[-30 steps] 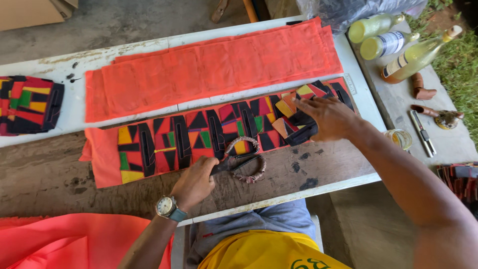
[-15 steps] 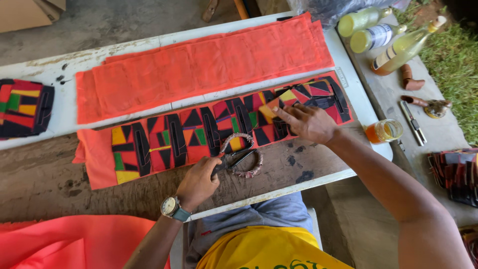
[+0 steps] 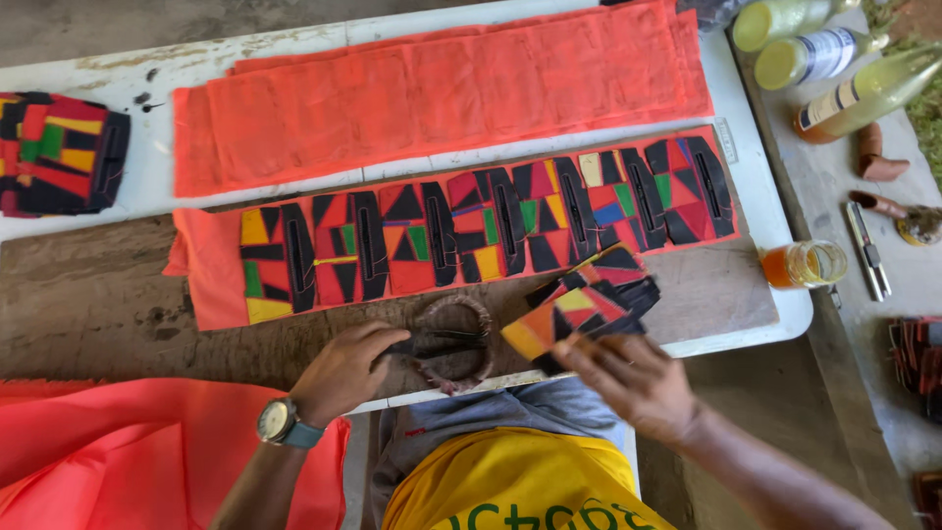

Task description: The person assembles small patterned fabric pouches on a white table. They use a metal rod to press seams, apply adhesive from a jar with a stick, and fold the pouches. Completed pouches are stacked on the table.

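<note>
- We see the tabletop [image 3: 88,304] filling most of the frame, white along its upper edge and worn brown wood lower down.
- Across the upper middle lies a long plain orange cloth [image 3: 442,93], flat and spread from left to right.
- Just below it, across the centre, lies the patterned strip [image 3: 491,231]: orange backing carrying a row of black, red, yellow and green patches, running from centre left to upper right.
- At lower left a loose orange fabric [image 3: 128,442] hangs below the tabletop edge, beside our left forearm.
- At the far left edge sits a folded stack of patterned pieces [image 3: 59,152], apart from the strip.
- Our right hand [image 3: 633,378], lower centre right, is closed around a small bundle of patterned pieces [image 3: 584,309], pinching it at its lower end; the bundle is lifted just below the strip, its black ends fanning towards the right.
- Our left hand [image 3: 343,368], lower centre, with a wristwatch [image 3: 280,422] on the wrist, rests with its fingers curled on dark scissors [image 3: 437,344]; how firm that grip is, we cannot tell.
- The scissors lie across a round woven ring [image 3: 481,319] near the tabletop's lower edge, between our two hands.
- At the upper right stand bottles [image 3: 863,88] of yellowish liquid, on a grey surface beside the tabletop.
- A small jar of amber liquid [image 3: 805,265] sits at the right end of the tabletop.
</note>
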